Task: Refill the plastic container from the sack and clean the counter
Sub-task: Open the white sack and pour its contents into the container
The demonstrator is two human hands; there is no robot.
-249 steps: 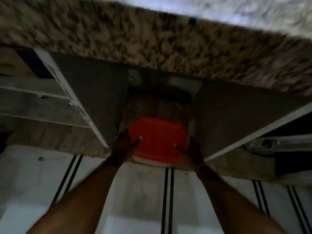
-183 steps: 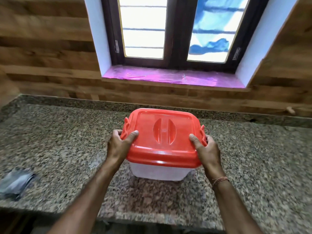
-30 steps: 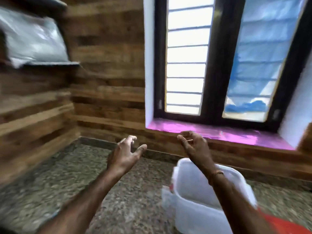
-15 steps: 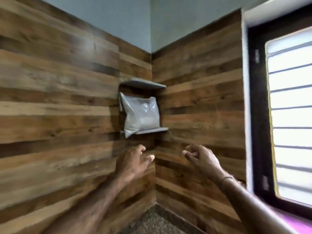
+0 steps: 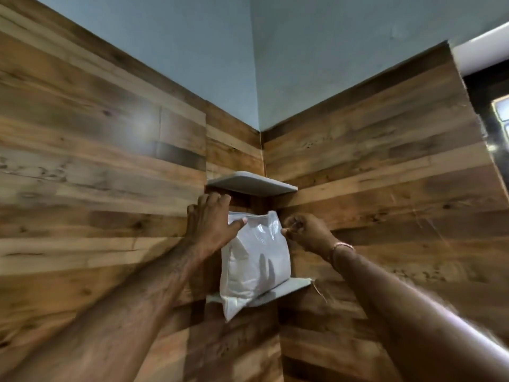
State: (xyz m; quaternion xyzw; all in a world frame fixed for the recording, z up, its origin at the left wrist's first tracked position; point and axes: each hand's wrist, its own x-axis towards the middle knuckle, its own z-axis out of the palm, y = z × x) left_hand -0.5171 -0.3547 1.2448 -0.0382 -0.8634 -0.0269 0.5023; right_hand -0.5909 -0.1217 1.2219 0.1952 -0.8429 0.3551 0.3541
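A clear plastic sack (image 5: 254,260) of white powder stands on the lower corner shelf (image 5: 286,290) where two wood-panelled walls meet. My left hand (image 5: 210,226) grips the sack's upper left corner, thumb across the front and fingers behind the top edge. My right hand (image 5: 305,231) pinches the sack's upper right edge with curled fingers. One bottom corner of the sack hangs over the shelf's front edge. The plastic container and the counter are out of view.
A second grey corner shelf (image 5: 252,184) sits close above the sack's top. Wood-panelled walls (image 5: 96,175) close in on both sides. A dark window frame (image 5: 493,106) shows at the far right edge.
Both hands have risen from below the shelf to the sack and taken hold of its top corners. The view has moved closer to the corner shelves.
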